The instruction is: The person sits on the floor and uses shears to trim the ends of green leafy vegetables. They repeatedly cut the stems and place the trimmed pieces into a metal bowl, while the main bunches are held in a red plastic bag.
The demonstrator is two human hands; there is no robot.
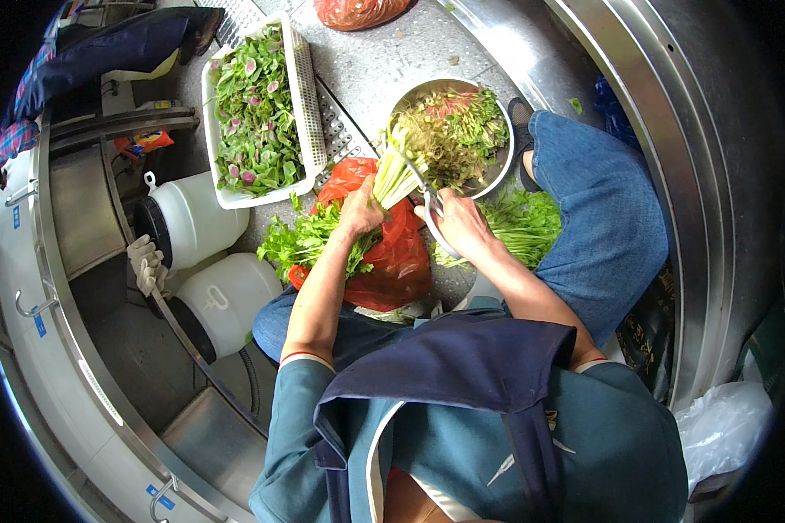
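Observation:
My left hand (364, 210) grips a bunch of leafy celery (392, 183), its pale stalks pointing up and its leaves hanging below my fist. Grey-handled scissors (430, 202) are held in my right hand (459, 222), with the blades against the pale stalk ends. Just beyond, a round metal basin (511, 157) holds trimmed roots and stem ends. A red plastic bag (392, 268) lies under my left hand. More leafy green stalks (530, 222) rest on the floor beside my right hand.
A white perforated basket (306, 98) of green and purple leaves stands at the upper left. Two white plastic drums (203, 216) lie on the left near a grey glove (146, 265). An orange-red bag (360, 10) sits at the top. Another person's dark-trousered leg (124, 52) is at the upper left.

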